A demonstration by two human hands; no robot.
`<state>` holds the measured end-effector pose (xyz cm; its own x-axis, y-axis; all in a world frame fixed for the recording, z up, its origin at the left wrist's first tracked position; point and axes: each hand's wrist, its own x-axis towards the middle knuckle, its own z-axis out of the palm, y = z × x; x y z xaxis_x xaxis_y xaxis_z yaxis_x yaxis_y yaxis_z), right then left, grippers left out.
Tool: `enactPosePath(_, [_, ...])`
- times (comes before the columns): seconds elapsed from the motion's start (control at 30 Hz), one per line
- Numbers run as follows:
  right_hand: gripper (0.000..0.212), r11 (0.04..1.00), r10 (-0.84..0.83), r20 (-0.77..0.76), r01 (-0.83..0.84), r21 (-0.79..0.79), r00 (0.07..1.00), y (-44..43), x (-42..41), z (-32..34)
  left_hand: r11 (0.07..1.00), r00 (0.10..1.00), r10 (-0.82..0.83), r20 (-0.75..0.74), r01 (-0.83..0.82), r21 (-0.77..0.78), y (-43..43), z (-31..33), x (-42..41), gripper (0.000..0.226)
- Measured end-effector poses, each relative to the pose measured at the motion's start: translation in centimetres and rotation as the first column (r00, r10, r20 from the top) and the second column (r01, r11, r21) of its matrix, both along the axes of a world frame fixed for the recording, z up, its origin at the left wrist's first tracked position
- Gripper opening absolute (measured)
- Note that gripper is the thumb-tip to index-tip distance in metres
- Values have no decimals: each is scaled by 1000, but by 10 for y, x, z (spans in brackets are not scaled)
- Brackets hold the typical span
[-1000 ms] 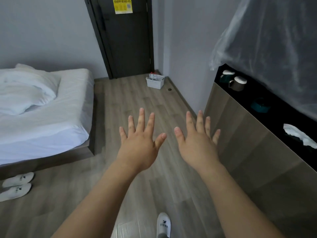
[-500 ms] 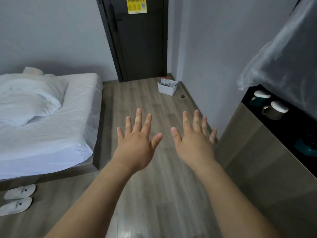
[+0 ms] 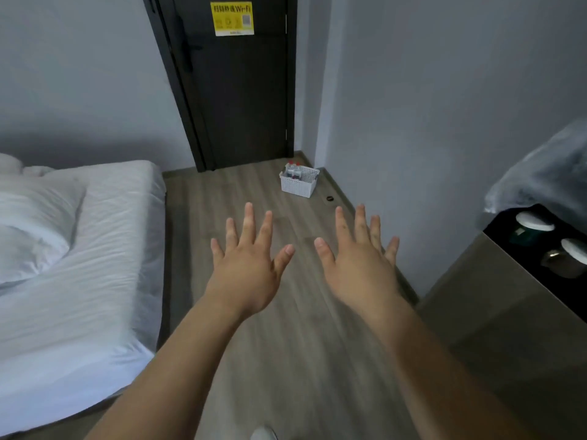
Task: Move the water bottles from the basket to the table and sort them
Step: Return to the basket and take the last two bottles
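A: Hands?
B: Left hand (image 3: 246, 268) and right hand (image 3: 359, 265) both out front, palms down, fingers spread wide, holding nothing. Side by side, not touching, over the wood floor (image 3: 286, 344).
A: Basket?
B: White basket (image 3: 298, 185) on the floor in the far corner, near the dark door (image 3: 235, 90), just beside the right wall. Well apart from both hands.
A: Bottles?
B: Bottles (image 3: 293, 169) upright inside the basket, caps sticking above the rim. Count unclear, too small.
A: Tabletop?
B: Dark tabletop (image 3: 508, 230) at the right edge, two lidded cups (image 3: 536, 222) on it, plastic sheet (image 3: 546, 173) hanging above.
A: Other stuff?
B: Bed (image 3: 79, 265) with white sheets on the left. Yellow Wi-Fi sticker (image 3: 232, 19) on the door. Small dark spot on the floor right of the basket, can't tell what.
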<state>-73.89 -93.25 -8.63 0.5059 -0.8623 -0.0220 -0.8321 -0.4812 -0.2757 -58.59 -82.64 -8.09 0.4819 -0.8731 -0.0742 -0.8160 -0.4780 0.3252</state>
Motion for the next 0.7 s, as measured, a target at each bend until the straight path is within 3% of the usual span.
enactPosePath(0.43, [74,994,-102,1,102,-48,995,-128,146,-25,997,996,-83,-12,83,8,-142,-19,152,76])
enactPosePath(0.7, [74,992,-116,45,114,51,992,-259,235,-29,993,994,-108,30,106,55,-274,-21,244,76])
